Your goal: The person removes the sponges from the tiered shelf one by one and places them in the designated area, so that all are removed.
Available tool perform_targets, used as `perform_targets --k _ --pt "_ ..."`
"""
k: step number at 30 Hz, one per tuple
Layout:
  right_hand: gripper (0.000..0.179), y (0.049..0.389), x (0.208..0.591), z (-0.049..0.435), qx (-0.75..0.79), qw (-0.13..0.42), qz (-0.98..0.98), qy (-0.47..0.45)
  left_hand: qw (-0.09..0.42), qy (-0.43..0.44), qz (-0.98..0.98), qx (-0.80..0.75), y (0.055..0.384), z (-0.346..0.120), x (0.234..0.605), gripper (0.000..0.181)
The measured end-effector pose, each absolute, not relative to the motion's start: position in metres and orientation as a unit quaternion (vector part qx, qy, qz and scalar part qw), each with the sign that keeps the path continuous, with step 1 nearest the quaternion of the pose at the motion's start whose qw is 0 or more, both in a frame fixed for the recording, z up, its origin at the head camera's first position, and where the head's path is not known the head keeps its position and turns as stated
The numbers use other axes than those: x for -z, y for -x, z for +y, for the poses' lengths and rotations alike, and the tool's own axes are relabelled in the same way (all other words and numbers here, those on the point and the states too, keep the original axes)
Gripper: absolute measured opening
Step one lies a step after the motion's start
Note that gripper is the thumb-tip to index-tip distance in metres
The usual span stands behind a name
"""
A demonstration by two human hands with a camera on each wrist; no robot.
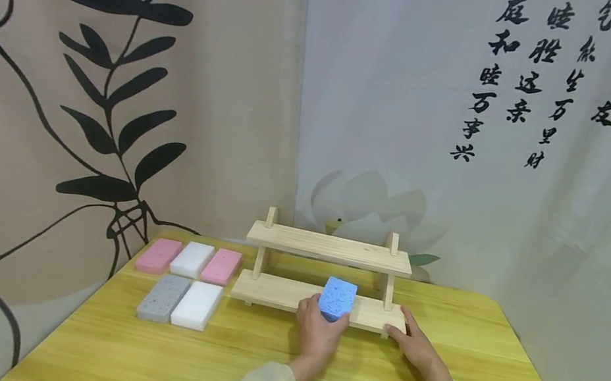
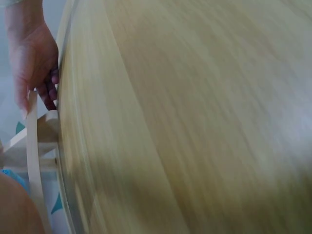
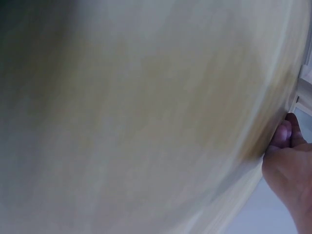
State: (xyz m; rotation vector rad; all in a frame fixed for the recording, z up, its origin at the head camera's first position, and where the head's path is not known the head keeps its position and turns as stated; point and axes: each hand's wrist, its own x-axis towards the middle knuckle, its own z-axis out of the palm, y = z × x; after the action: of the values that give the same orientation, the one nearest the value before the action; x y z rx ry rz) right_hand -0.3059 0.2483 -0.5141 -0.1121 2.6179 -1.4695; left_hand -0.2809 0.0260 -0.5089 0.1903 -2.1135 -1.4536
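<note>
A blue sponge [image 1: 338, 298] is held in my left hand [image 1: 318, 331], thumb on its right side, in front of the lower board of a small two-tier wooden shelf [image 1: 277, 292]. In the head view the sponge overlaps the middle of that board. My right hand [image 1: 417, 349] grips the board's right end, with the thumb at the front edge. The left wrist view shows this right hand [image 2: 34, 63] pinching the board's end, while a sliver of blue sponge [image 2: 14, 176] shows beside my left hand [image 2: 17, 209].
Left of the shelf lie several sponges in two rows: a pink sponge [image 1: 158, 256], a white one [image 1: 192, 260] and another pink one [image 1: 221, 267] behind, a grey sponge [image 1: 164, 298] and a white one [image 1: 196, 306] in front. A printed curtain [image 1: 235, 106] hangs behind the wooden table [image 1: 135, 357].
</note>
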Motion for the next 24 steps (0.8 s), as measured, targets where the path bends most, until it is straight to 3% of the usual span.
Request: perform_targets --k 24 --pt "0.091 0.307 0.515 0.247 0.486 0.074 0.871 0.022 0.243 -0.037 -0.787 0.566 0.285 -0.051 0.513 0.070"
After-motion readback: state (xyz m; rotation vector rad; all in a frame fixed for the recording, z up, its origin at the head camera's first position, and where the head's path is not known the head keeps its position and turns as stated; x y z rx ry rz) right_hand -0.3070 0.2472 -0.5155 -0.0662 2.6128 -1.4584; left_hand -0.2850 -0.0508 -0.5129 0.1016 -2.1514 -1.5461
